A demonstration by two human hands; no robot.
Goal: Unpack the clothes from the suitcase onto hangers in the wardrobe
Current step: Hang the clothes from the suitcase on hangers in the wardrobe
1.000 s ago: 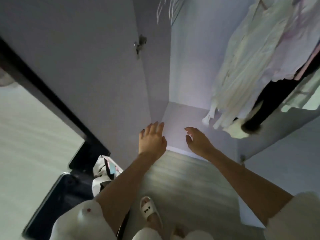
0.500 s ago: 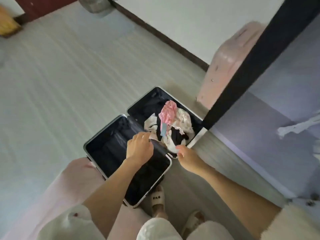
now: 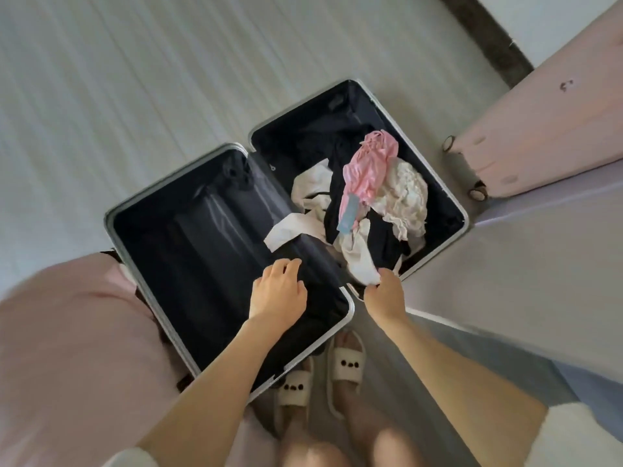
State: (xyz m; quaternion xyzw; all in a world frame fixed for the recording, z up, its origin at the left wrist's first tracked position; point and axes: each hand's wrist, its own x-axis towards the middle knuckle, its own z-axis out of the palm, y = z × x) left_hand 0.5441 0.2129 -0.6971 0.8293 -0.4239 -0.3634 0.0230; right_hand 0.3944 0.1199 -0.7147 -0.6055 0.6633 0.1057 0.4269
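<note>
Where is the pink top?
The pink top lies on the clothes pile in the suitcase's right half, beyond the right hand.

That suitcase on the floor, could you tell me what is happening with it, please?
A person stands over the open suitcase, unpacking it. The right hand pinches the near end of a white garment at the edge of the clothes pile in the right half. The left hand hovers with loosely curled fingers over the empty left half, holding nothing. A pink garment lies on top of the pile, not yet taken out.
</note>
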